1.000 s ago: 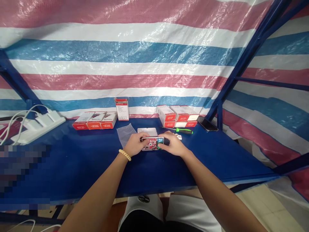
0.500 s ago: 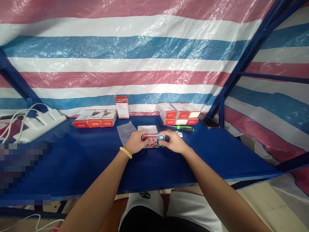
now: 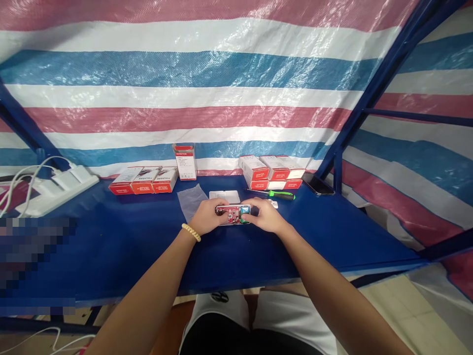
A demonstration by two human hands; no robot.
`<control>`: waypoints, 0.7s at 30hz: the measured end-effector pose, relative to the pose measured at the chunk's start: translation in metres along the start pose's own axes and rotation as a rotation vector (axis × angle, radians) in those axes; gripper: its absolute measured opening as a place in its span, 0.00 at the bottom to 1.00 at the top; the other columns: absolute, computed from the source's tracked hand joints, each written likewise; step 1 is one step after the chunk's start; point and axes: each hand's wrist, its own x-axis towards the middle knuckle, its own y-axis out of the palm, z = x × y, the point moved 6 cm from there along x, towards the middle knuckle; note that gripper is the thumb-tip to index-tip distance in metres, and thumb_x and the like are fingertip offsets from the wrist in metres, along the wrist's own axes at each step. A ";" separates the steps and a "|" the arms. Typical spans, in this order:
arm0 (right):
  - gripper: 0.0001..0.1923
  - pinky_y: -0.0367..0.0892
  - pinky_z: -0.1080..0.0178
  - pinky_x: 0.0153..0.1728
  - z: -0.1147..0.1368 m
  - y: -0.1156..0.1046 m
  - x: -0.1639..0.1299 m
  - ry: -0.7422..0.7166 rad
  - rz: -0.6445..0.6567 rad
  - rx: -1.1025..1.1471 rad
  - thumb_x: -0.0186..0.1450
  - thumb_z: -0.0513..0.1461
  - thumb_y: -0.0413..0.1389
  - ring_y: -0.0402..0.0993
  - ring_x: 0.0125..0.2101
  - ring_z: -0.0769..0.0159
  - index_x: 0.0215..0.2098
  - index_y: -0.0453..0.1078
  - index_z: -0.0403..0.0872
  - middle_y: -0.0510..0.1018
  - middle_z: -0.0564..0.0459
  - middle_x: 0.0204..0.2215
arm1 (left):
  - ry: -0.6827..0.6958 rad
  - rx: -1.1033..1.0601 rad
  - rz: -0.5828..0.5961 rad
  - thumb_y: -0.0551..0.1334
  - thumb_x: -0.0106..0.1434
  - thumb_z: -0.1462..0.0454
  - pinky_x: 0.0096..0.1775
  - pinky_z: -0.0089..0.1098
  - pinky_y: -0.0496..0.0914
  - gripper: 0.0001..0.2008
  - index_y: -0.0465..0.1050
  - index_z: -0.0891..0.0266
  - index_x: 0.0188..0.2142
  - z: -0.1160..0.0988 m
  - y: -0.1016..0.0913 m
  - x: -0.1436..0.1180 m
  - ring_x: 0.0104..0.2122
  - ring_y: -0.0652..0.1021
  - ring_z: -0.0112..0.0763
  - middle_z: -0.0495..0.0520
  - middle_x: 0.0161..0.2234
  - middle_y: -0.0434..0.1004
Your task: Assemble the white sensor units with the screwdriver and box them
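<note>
Both hands grip a small open device [image 3: 232, 215] with a red circuit board and a blue-green part inside, held just above the blue table [image 3: 121, 246]. My left hand [image 3: 208, 218] clasps its left end and wears a bead bracelet at the wrist. My right hand [image 3: 265, 216] clasps its right end, fingers over the blue-green part. Just behind the device lies a white cover piece [image 3: 223, 195].
A clear plastic bag [image 3: 190, 199] lies left of the cover. A green-handled screwdriver [image 3: 275, 194] and a dark phone [image 3: 318, 185] lie right. Red-and-white boxes sit at back left [image 3: 143, 180] and back right [image 3: 271, 172]; one stands upright [image 3: 185, 161]. A white power strip [image 3: 59, 187] sits far left.
The hands and device sit slightly higher and further left in the view as the camera shifted; the grip on the device is unchanged.
</note>
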 end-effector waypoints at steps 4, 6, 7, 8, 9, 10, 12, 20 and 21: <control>0.11 0.69 0.61 0.34 0.002 0.000 -0.001 -0.011 0.008 -0.004 0.57 0.38 0.62 0.74 0.32 0.63 0.39 0.75 0.47 0.81 0.51 0.34 | -0.020 -0.012 0.020 0.61 0.54 0.63 0.33 0.29 0.68 0.10 0.77 0.60 0.36 0.000 0.001 -0.001 0.30 0.76 0.31 0.48 0.33 0.80; 0.11 0.68 0.61 0.33 0.004 0.000 -0.001 -0.015 0.006 -0.006 0.56 0.38 0.62 0.74 0.31 0.64 0.38 0.75 0.47 0.81 0.51 0.33 | -0.030 -0.019 0.030 0.62 0.53 0.63 0.33 0.29 0.68 0.10 0.77 0.60 0.36 0.000 0.002 -0.001 0.30 0.76 0.31 0.48 0.33 0.80; 0.10 0.68 0.61 0.33 0.005 -0.001 -0.001 -0.019 0.003 -0.010 0.56 0.38 0.62 0.74 0.31 0.64 0.38 0.76 0.47 0.81 0.51 0.32 | -0.033 -0.023 0.034 0.62 0.53 0.62 0.32 0.29 0.68 0.10 0.77 0.60 0.36 0.000 0.002 -0.001 0.31 0.76 0.31 0.48 0.33 0.80; 0.10 0.68 0.61 0.34 0.006 -0.001 -0.001 -0.026 0.001 -0.017 0.56 0.39 0.62 0.74 0.31 0.63 0.38 0.76 0.47 0.80 0.51 0.32 | -0.036 -0.026 0.038 0.62 0.52 0.62 0.32 0.29 0.68 0.11 0.77 0.60 0.36 0.000 0.002 -0.001 0.31 0.76 0.31 0.48 0.33 0.80; 0.10 0.69 0.60 0.34 0.006 -0.002 -0.001 -0.036 -0.003 -0.024 0.56 0.40 0.62 0.74 0.32 0.62 0.37 0.76 0.47 0.80 0.51 0.32 | -0.040 -0.026 0.044 0.63 0.52 0.62 0.32 0.29 0.68 0.11 0.77 0.60 0.36 0.000 0.002 -0.001 0.30 0.76 0.31 0.48 0.33 0.80; 0.10 0.69 0.60 0.35 0.006 -0.003 -0.001 -0.045 -0.012 -0.029 0.57 0.40 0.62 0.75 0.33 0.62 0.37 0.76 0.47 0.80 0.50 0.32 | -0.042 -0.025 0.053 0.63 0.52 0.63 0.32 0.29 0.68 0.11 0.77 0.60 0.36 0.001 0.003 -0.001 0.30 0.76 0.31 0.48 0.33 0.80; 0.09 0.70 0.58 0.38 0.003 -0.009 -0.001 -0.043 -0.069 -0.032 0.59 0.41 0.59 0.75 0.34 0.61 0.38 0.76 0.48 0.80 0.50 0.32 | -0.030 -0.022 0.077 0.62 0.53 0.64 0.33 0.29 0.69 0.11 0.77 0.59 0.37 0.000 0.004 -0.001 0.31 0.77 0.31 0.48 0.34 0.80; 0.10 0.70 0.56 0.40 -0.053 -0.058 -0.013 0.329 -0.370 -0.318 0.55 0.33 0.55 0.75 0.36 0.58 0.33 0.77 0.47 0.81 0.49 0.31 | 0.061 0.057 0.151 0.59 0.61 0.58 0.47 0.37 0.70 0.15 0.75 0.58 0.45 -0.005 0.006 -0.005 0.44 0.77 0.39 0.53 0.44 0.79; 0.09 0.70 0.56 0.41 -0.055 -0.059 -0.014 0.337 -0.360 -0.338 0.56 0.34 0.55 0.74 0.36 0.57 0.32 0.77 0.47 0.81 0.49 0.32 | 0.053 0.068 0.152 0.61 0.60 0.55 0.47 0.38 0.70 0.17 0.75 0.58 0.46 -0.004 0.006 -0.005 0.44 0.77 0.40 0.54 0.45 0.78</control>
